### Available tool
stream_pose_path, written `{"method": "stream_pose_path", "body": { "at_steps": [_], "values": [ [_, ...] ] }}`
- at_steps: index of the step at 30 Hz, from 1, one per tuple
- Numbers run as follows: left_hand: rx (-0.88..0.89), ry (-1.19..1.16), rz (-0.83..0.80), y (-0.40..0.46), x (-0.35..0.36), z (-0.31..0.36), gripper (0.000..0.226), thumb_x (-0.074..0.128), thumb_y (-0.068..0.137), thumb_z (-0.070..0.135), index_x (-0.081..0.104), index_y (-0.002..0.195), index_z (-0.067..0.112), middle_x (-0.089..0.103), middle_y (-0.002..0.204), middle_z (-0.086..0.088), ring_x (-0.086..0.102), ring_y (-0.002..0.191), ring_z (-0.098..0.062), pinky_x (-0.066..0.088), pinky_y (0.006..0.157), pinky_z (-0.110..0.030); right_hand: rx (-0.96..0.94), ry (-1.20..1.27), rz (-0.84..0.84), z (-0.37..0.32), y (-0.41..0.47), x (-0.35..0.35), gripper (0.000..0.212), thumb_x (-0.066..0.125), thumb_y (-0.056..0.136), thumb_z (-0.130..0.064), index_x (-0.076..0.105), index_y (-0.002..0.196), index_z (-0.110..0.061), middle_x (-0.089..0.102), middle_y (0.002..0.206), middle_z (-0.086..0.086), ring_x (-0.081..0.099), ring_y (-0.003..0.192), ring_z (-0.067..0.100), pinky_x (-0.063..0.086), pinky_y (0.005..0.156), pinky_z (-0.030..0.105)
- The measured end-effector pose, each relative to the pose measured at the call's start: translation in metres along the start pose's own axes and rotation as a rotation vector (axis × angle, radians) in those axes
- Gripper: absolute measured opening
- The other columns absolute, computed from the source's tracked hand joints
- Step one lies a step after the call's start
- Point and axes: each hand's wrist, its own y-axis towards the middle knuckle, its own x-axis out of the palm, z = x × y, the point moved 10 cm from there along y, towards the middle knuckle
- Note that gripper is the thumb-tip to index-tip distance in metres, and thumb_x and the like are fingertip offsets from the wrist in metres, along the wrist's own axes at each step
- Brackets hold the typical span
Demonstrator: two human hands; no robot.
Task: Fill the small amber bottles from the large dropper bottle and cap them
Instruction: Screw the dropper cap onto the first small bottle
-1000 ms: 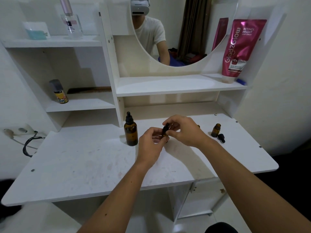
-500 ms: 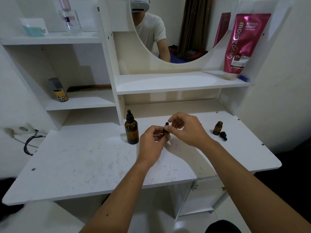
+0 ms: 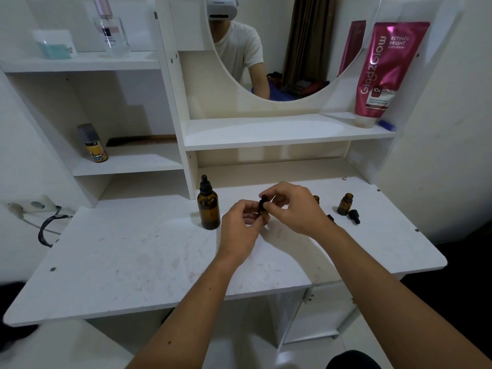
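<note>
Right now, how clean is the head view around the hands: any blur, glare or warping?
Head view: hands sharp enough, but the small bottle is mostly hidden between the left hand and right hand; soft shadows under both on the table; wide-angle bending at the shelf edges; perfume bottle top left is blurred; no strong glare.

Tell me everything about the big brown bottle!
The big bottle is dark amber and see-through, glass by the look of it, with a round body and sloping shoulders. A black dropper cap with a thin rubber bulb sits on top, so it is closed. It stands upright on the white table, beside the shelf's divider panel, left of both hands. Nothing touches it but the table.
</note>
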Motion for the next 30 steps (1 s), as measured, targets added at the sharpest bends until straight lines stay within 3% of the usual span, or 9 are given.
{"method": "stream_pose_path", "body": {
  "at_steps": [3,6,8,12,15,17,21,25,30],
  "values": [
    [0.008,-0.01,-0.001,0.0,0.0,0.0,0.024,0.079,0.091,0.017,0.069,0.112,0.022,0.074,0.101,0.011,0.071,0.093,-0.006,0.059,0.084,-0.021,0.066,0.019,0.056,0.007,0.001,-0.003,0.023,0.088,0.084,-0.033,0.075,0.099,-0.02,0.074,0.09,-0.008,0.07,0.082,0.007,0.058,0.076,0.02],
    [0.009,-0.01,-0.006,0.0,0.0,0.001,0.026,0.08,0.09,0.017,0.069,0.113,0.022,0.074,0.101,0.013,0.069,0.092,0.0,0.058,0.083,-0.018,0.03,0.053,0.046,0.002,0.0,-0.003,0.023,0.081,0.089,-0.022,0.076,0.112,-0.021,0.073,0.101,-0.009,0.072,0.088,0.008,0.061,0.084,0.026],
    [0.008,-0.011,-0.007,0.0,0.0,0.0,0.026,0.08,0.09,0.017,0.069,0.113,0.021,0.073,0.101,0.013,0.068,0.092,0.0,0.058,0.083,-0.018,0.014,0.036,0.024,0.001,0.0,0.002,0.019,0.078,0.091,-0.018,0.078,0.11,-0.02,0.073,0.1,-0.009,0.072,0.089,0.008,0.061,0.087,0.029],
    [0.015,-0.006,0.002,0.0,0.0,0.0,0.025,0.079,0.09,0.014,0.069,0.111,0.022,0.073,0.101,0.012,0.069,0.092,-0.001,0.058,0.082,-0.018,0.088,0.063,0.084,0.011,-0.002,0.0,0.025,0.086,0.086,-0.033,0.072,0.1,-0.019,0.072,0.09,-0.006,0.068,0.079,0.008,0.057,0.074,0.021],
    [0.021,-0.003,-0.003,0.0,0.0,0.001,0.026,0.079,0.09,0.015,0.069,0.113,0.022,0.073,0.101,0.013,0.068,0.093,0.001,0.057,0.082,-0.016,0.058,0.099,0.042,0.006,-0.004,0.004,0.021,0.077,0.093,-0.022,0.074,0.114,-0.021,0.072,0.103,-0.006,0.071,0.087,0.01,0.06,0.083,0.027],
    [0.02,0.007,0.0,0.0,0.0,0.0,0.026,0.079,0.091,0.016,0.069,0.115,0.021,0.072,0.102,0.013,0.068,0.092,0.002,0.057,0.082,-0.016,0.023,0.059,0.024,0.004,-0.004,0.006,0.018,0.075,0.094,-0.017,0.077,0.112,-0.018,0.073,0.105,-0.006,0.071,0.09,0.01,0.061,0.088,0.033],
    [0.015,0.01,0.011,0.0,-0.001,-0.001,0.025,0.078,0.092,0.017,0.069,0.114,0.021,0.073,0.102,0.01,0.07,0.093,-0.005,0.06,0.085,-0.022,0.092,0.054,0.044,0.012,-0.004,0.005,0.024,0.084,0.088,-0.031,0.073,0.104,-0.016,0.073,0.098,-0.004,0.07,0.092,0.013,0.06,0.085,0.029],
    [0.023,0.012,0.011,0.001,0.0,-0.002,0.027,0.08,0.09,0.016,0.07,0.115,0.019,0.073,0.103,0.011,0.069,0.093,-0.003,0.06,0.085,-0.022,0.049,0.104,-0.033,0.008,-0.005,0.007,0.028,0.073,0.097,-0.019,0.073,0.125,-0.022,0.068,0.114,-0.006,0.07,0.099,0.013,0.059,0.095,0.029],
    [0.023,0.025,0.016,0.002,0.0,-0.003,0.029,0.081,0.09,0.017,0.069,0.116,0.017,0.073,0.102,0.008,0.069,0.091,-0.008,0.061,0.085,-0.024,0.038,0.068,-0.046,0.009,-0.002,0.009,0.014,0.075,0.097,-0.018,0.076,0.11,-0.015,0.073,0.105,-0.003,0.072,0.095,0.011,0.06,0.093,0.031]
  ]
}}
